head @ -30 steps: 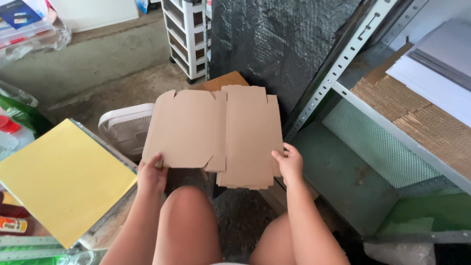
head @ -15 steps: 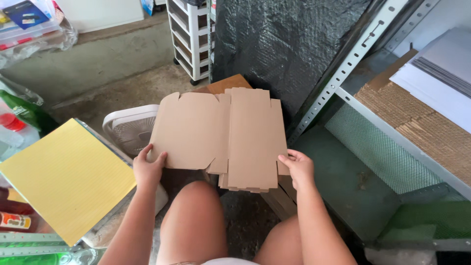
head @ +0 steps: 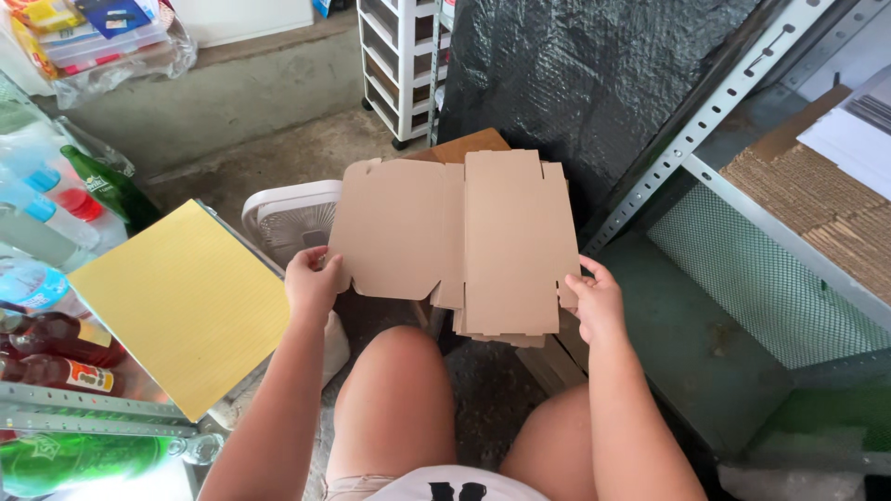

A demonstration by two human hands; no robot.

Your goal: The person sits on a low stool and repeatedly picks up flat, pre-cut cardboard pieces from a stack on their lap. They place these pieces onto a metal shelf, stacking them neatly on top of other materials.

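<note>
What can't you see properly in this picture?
All in the head view:
- White fan: its right part is hidden behind the flat cardboard sheets held by the left hand and right hand.
- Brown board: mostly behind the sheets.
- How many sheets are stacked: edges too thin to count.
- Green bottle: cut off by the frame's bottom edge.

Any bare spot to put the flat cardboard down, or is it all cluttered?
Free: the green lower shelf floor right of the right hand, below the corrugated stack; also the concrete floor beyond the white fan. Crowded: left of the left hand, with the yellow pad and bottles. Both hands hold the flat cardboard.
</note>
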